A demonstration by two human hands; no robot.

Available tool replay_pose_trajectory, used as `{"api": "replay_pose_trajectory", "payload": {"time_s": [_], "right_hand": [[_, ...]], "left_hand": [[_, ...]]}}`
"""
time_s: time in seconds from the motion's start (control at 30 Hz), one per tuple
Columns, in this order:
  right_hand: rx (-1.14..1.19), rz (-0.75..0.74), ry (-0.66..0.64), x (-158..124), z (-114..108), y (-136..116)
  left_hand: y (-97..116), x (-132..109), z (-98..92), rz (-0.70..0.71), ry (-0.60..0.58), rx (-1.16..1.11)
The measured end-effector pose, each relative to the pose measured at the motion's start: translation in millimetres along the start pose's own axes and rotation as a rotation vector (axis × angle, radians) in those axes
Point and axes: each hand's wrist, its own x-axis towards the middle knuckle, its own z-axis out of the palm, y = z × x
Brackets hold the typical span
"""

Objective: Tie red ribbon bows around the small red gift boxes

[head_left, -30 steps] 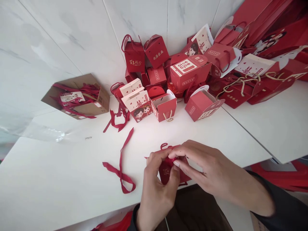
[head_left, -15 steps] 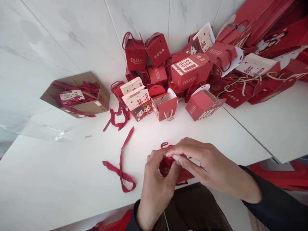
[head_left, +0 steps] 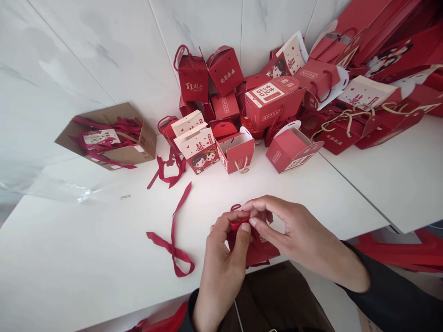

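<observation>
Close to the table's front edge stands a small red gift box (head_left: 262, 246) with gold print, partly covered by both hands. At its top is a red ribbon (head_left: 238, 224). My left hand (head_left: 226, 251) is closed, its thumb and fingers pinching the ribbon from the left. From the right, my right hand (head_left: 287, 228) meets it, thumb and fingertips closed on the ribbon beside the left fingertips. A dark red cord loop (head_left: 236, 207) sticks up behind the left fingers. Just where the ribbon runs between the fingertips is hidden.
A loose red ribbon (head_left: 173, 246) lies left of my hands on the white table (head_left: 86, 258). An open cardboard box (head_left: 147, 143) holds more ribbons. Red and white gift boxes (head_left: 199, 150) are piled along the wall, with larger red boxes (head_left: 341, 133) at the right.
My hands have shifted their grip on the ribbon. The left thumb has risen, and the right hand has drawn slightly back, leaving more of the gift box's front in sight.
</observation>
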Motion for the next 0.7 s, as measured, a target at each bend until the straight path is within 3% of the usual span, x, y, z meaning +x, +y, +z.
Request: {"api": "replay_pose_trajectory", "payload": {"time_s": [0.17, 0.3, 0.53, 0.7], "right_hand": [[0.011, -0.087, 0.103, -8.4, 3.3, -2.7], [-0.020, -0.148, 0.065, -13.8, 6.4, 0.9], [0.014, -0.113, 0.058, -16.7, 9.1, 5.5], [0.032, -0.074, 0.025, -15.8, 3.4, 5.6]], "left_hand": [[1.1, 0.9, -2.4, -0.053, -0.010, -0.075], [4.9, 0.8, -6.4, -0.125, -0.038, -0.242], [5.3, -1.0, -12.3, -0.076, -0.123, -0.213], [-1.5, 0.8, -13.1, -0.050, -0.081, -0.161]]}}
